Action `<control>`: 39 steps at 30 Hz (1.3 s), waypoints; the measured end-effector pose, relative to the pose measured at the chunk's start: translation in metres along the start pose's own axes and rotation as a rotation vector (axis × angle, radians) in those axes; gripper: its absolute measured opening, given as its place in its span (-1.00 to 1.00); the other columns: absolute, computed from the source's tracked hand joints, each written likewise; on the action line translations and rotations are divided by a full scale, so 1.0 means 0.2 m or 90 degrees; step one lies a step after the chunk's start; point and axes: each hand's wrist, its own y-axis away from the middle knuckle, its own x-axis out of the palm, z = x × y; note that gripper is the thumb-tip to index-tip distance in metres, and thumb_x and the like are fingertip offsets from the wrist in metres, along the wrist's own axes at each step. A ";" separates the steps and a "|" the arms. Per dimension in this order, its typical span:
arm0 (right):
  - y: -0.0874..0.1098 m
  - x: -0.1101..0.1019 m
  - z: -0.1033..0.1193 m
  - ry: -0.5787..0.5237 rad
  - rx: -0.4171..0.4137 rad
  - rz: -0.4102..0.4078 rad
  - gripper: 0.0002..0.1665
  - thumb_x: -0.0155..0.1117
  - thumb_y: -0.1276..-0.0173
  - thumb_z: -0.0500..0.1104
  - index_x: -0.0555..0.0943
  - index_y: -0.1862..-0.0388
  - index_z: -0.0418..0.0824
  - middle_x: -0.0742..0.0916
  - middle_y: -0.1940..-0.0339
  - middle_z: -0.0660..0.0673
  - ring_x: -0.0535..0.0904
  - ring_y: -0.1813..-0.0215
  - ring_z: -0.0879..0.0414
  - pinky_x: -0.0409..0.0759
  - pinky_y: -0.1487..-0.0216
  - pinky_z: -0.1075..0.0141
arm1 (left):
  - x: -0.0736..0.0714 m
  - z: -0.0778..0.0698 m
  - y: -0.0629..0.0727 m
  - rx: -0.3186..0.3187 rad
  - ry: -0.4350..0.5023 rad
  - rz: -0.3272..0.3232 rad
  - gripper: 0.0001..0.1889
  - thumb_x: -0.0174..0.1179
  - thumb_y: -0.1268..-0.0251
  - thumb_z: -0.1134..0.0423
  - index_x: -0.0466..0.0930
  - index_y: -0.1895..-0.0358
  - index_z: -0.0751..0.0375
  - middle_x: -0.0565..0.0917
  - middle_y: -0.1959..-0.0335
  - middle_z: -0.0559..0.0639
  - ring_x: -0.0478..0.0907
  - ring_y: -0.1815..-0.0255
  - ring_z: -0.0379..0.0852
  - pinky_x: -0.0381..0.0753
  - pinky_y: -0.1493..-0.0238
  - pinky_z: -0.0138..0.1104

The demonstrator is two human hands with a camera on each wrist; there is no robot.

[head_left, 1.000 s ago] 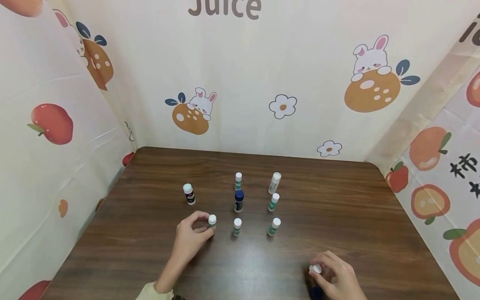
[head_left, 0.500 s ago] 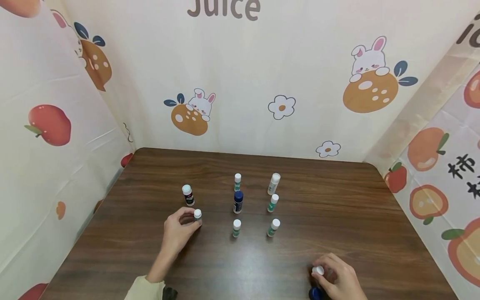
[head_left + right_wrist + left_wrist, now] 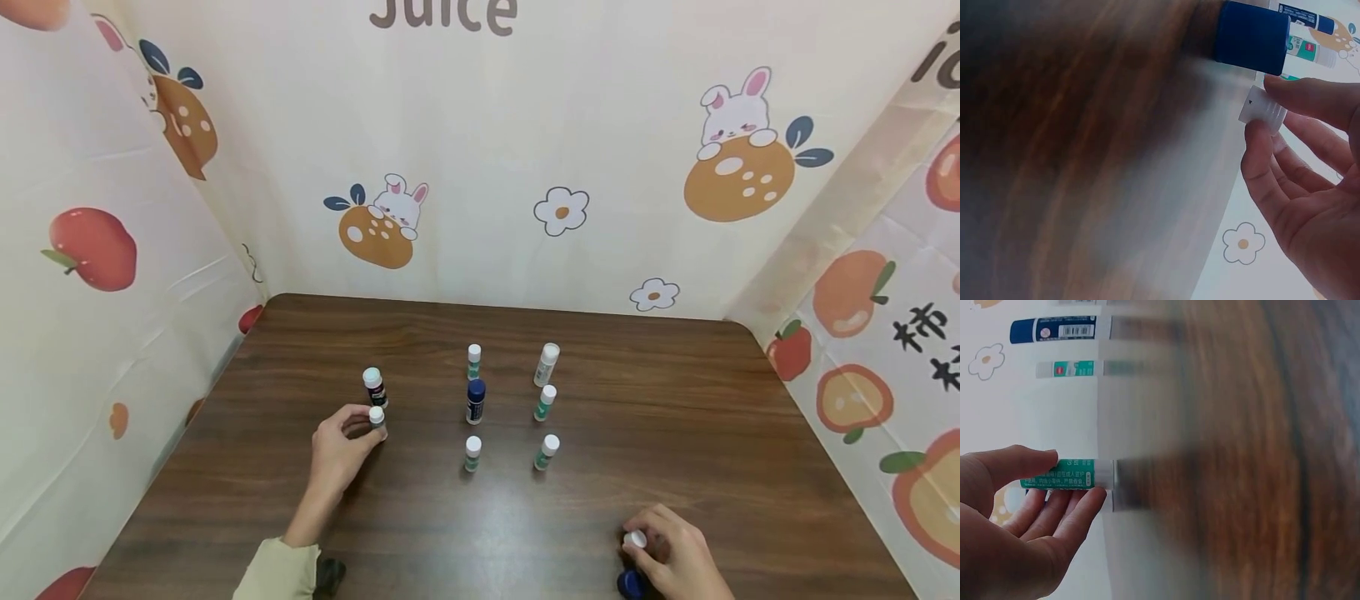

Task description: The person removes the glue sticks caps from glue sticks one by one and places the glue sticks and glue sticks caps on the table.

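Note:
My left hand (image 3: 337,450) pinches a green-labelled glue stick (image 3: 1072,473) between thumb and fingers, upright on or just above the table. Its white top shows in the head view. Right behind it stands a dark-labelled glue stick (image 3: 376,390) with a white top; the wrist view mostly hides this one behind the hand. At the front right, my right hand (image 3: 671,550) pinches a small white cap (image 3: 1263,111) between thumb and fingertips. Beside that hand on the table is a larger blue cap (image 3: 631,584), very near the white one in the right wrist view.
In the middle of the brown table (image 3: 300,333) stand two columns of glue sticks: a blue-capped one (image 3: 476,402), several green ones such as the front right one (image 3: 547,452), and a whitish one (image 3: 547,365) at the back. Printed curtains (image 3: 465,125) enclose the table.
My left hand has carried the green glue stick left and slightly back, up to the dark-labelled one. My right hand stays nearly in place with the white cap.

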 end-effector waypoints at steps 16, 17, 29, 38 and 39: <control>0.00 0.03 -0.04 -0.016 -0.040 0.034 -0.51 0.53 0.27 -0.48 0.60 0.38 -0.07 0.52 0.45 0.16 0.34 0.55 0.40 0.26 0.64 0.63 | -0.02 0.01 -0.01 -0.005 0.009 -0.011 -0.65 0.39 0.05 0.43 0.56 0.12 0.25 0.67 0.12 0.18 0.60 0.04 0.05 0.43 -0.08 -0.16; 0.00 0.03 -0.04 -0.012 -0.044 0.032 -0.51 0.53 0.28 -0.48 0.60 0.38 -0.07 0.53 0.45 0.17 0.34 0.54 0.40 0.26 0.63 0.63 | -0.02 0.00 -0.01 -0.004 0.009 -0.014 -0.63 0.39 0.05 0.42 0.56 0.10 0.23 0.67 0.11 0.16 0.60 0.03 0.04 0.46 -0.07 -0.16; -0.02 -0.02 0.03 0.053 -0.010 0.012 -0.51 0.59 0.31 -0.40 0.62 0.37 -0.04 0.61 0.34 0.10 0.41 0.46 0.36 0.33 0.48 0.54 | -0.05 -0.07 0.10 0.002 0.017 -0.040 -0.54 0.38 0.03 0.44 0.49 0.00 0.21 0.59 0.03 0.15 0.53 -0.04 0.06 0.62 0.09 -0.19; -0.04 -0.04 0.10 0.049 0.068 -0.016 -0.51 0.55 0.24 -0.43 0.62 0.28 -0.12 0.51 0.46 0.13 0.35 0.54 0.34 0.30 0.64 0.48 | -0.02 -0.08 0.15 0.033 0.114 -0.063 -0.66 0.33 0.07 0.58 0.56 0.15 0.32 0.61 0.16 0.20 0.65 0.27 0.06 0.63 0.31 -0.47; -0.04 -0.04 0.10 0.049 0.060 -0.022 -0.50 0.55 0.25 -0.44 0.62 0.27 -0.14 0.51 0.45 0.12 0.35 0.54 0.34 0.31 0.65 0.49 | -0.02 -0.08 0.16 0.038 0.125 -0.058 -0.67 0.32 0.07 0.58 0.56 0.16 0.33 0.61 0.16 0.21 0.65 0.28 0.04 0.63 0.31 -0.46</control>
